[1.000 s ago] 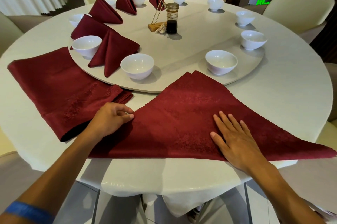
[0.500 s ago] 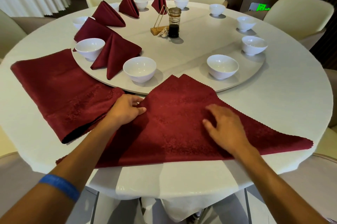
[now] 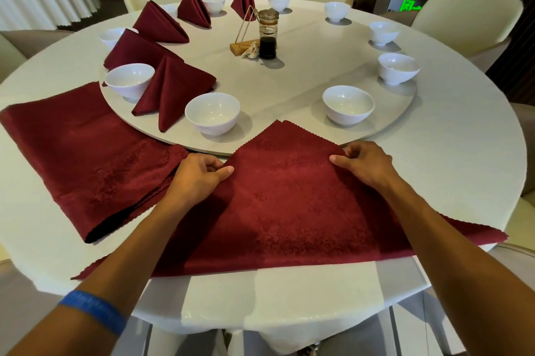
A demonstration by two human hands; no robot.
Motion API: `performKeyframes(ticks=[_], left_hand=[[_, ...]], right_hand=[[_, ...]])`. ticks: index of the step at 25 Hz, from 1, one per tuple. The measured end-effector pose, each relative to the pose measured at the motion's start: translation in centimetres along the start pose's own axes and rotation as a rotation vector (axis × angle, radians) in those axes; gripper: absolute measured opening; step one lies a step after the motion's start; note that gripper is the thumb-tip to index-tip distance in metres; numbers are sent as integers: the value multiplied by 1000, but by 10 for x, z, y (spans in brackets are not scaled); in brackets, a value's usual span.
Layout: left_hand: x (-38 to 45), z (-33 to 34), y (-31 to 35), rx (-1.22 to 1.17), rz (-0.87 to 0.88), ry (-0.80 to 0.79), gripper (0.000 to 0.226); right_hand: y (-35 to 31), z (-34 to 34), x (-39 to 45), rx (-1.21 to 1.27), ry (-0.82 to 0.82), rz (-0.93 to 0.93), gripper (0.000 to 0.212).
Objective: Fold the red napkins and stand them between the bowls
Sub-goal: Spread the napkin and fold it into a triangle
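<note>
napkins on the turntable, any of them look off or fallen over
None has fallen. The nearest folded napkin sprawls wider and flatter than the tidy far ones, its points reaching the turntable rim between two bowls.

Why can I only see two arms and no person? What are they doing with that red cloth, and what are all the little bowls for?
The camera sits on the person's head and looks down, so you see only their arms, as if you were looking through their eyes. There is no robot here, just two bare hands.

The left hand and the right hand each pinch a side of a red napkin lying on the round white table. They are folding it into a point.

On the turning tray in the middle stand white bowls in a ring. Some folded napkins already stand between bowls on the left. More flat napkins wait in a stack beside the left hand. A little sauce bottle stands in the centre.
</note>
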State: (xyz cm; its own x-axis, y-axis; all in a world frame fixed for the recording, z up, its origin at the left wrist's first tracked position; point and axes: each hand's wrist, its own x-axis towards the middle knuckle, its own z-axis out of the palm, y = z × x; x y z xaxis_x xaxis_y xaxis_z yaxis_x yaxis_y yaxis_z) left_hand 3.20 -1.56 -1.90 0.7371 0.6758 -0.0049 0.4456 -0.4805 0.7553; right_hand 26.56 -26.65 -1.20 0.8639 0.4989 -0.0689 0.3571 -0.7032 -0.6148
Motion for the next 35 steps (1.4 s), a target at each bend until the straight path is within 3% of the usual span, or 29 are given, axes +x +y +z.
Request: performKeyframes(ticks=[5,7,21,23,26,29,31,33,35], left_hand=[[1,3,1,21,-36,52,23],[2,6,0,-17,-16,72,15],[7,10,0,-40,100,149,18],[4,6,9,98,136,184,15],[-32,14,27,392,452,301,19],[-104,63,30,555,529,140,47],[-129,86,23,566,485,37,57],[-133,94,12,588,455,-7,58],[-132,95,6,666,489,-26,59]], right_hand=[[8,-2,4,189,-40,-28,9],[7,-1,4,180,-32,-23,11],[4,9,1,164,140,-58,8],[5,9,0,165,147,-56,8],[0,10,-1,88,148,-59,12],[-21,7,-29,-202,313,-131,24],[-32,20,-80,-263,398,-320,28],[-39,55,-149,-287,284,-423,39],[-35,85,-192,-371,75,-377,56]])
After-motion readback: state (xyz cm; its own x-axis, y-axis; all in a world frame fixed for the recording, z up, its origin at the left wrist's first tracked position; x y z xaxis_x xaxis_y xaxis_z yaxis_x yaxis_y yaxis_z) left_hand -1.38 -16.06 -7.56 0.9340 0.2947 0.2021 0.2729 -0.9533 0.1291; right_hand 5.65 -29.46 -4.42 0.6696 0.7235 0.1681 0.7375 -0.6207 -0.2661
